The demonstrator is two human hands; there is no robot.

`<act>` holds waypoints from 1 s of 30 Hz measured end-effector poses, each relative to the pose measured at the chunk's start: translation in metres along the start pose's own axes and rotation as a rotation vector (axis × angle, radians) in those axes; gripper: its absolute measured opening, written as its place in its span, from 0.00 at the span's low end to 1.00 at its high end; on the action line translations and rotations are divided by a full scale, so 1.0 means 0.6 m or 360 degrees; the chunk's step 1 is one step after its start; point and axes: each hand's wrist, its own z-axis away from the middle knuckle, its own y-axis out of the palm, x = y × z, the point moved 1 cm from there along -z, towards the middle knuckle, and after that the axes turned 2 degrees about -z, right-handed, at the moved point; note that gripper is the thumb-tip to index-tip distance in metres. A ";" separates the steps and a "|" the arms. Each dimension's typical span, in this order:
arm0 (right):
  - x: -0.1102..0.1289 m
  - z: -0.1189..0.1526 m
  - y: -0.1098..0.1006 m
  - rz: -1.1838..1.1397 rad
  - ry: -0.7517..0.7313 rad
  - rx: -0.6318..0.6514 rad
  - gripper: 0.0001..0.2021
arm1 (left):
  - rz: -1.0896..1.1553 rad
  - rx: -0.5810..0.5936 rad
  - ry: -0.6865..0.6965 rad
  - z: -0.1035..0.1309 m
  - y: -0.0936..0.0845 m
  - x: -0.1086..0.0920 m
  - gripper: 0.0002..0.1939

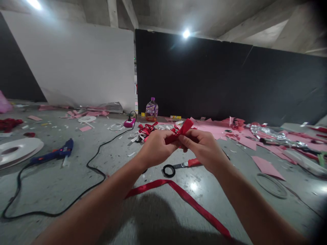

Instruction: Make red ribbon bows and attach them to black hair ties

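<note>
Both hands meet in front of me, pinching a red ribbon bow (186, 126) between thumbs and fingers. My left hand (158, 145) is closed on its left part, and my right hand (201, 144) grips it at the middle, where a loop sticks up to the right. The fingers hide much of the bow. Below them, a length of red ribbon (189, 197) lies bent across the floor. A black ring (169, 170) and a red-handled cutter (194, 162) lie just under my hands. Behind, a pile of red ribbon bows (146, 129) is partly covered by my left hand.
At left, a blue glue gun (53, 153) trails a black cord (95, 168) to a pink power socket (129, 123), near a white spool (20, 149). A bottle (152, 110) stands by the black panel (217, 78). Pink paper scraps (267, 166) litter the right side.
</note>
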 end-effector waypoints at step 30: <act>0.008 0.005 -0.006 0.0071 -0.0069 -0.0050 0.14 | -0.0183 -0.0106 0.0168 0.006 -0.013 -0.019 0.12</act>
